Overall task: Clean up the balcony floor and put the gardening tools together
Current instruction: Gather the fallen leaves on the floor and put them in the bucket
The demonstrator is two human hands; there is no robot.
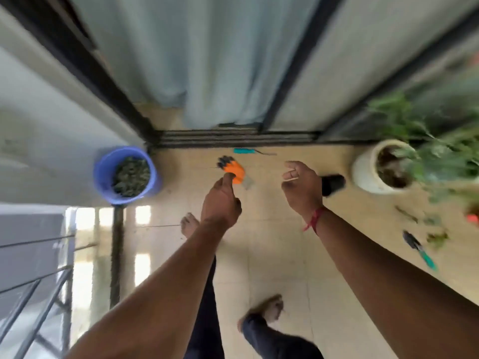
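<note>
An orange glove [234, 169] with black claw tips lies on the tiled floor near the door track. My left hand [220, 203] hovers just in front of it with fingers curled; the thumb overlaps the glove's edge, and contact is unclear. My right hand [303, 183] is to the right, its fingers curled around what looks like a thin pale stick [290, 179]. A teal-handled tool [248, 151] lies by the track. A teal-handled trowel [420, 251] lies far right, among scattered leaves [438, 239].
A blue bucket [103, 174] holding plant debris stands at the left by the railing. A white pot [363, 172] with a green plant is at the right. A black object [334, 183] lies behind my right hand. My bare feet stand on the tiles.
</note>
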